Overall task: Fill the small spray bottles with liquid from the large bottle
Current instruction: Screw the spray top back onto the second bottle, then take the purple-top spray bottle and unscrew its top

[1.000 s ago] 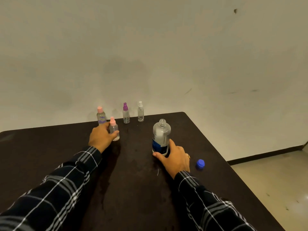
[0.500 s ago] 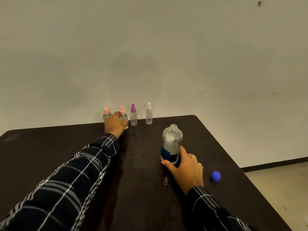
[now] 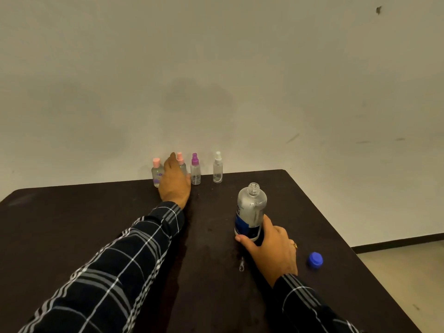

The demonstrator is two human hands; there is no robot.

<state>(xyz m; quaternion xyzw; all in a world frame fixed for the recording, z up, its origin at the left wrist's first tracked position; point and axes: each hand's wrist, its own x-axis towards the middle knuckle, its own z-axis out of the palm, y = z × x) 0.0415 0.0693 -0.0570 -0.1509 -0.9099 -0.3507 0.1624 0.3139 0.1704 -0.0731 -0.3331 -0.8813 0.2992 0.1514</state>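
Along the far edge of the dark table (image 3: 72,224), by the wall, several small bottles stand in a row: a pink-capped round one (image 3: 156,170), a pink-topped spray bottle (image 3: 180,160), a purple-topped one (image 3: 195,173) and a white-topped one (image 3: 217,170). My left hand (image 3: 174,185) reaches to the row and wraps the pink-topped spray bottle, hiding most of its body. The large clear bottle (image 3: 251,207) with a blue label stands upright and uncapped. My right hand (image 3: 271,248) grips its base.
The blue cap (image 3: 315,259) lies on the table to the right of my right hand, close to the table's right edge. A wet streak and a droplet (image 3: 241,266) mark the tabletop between my arms. Floor lies beyond the right edge.
My left hand has carried the pink-topped spray bottle from mid-table back into the row by the wall. My right hand has stayed on the large bottle.
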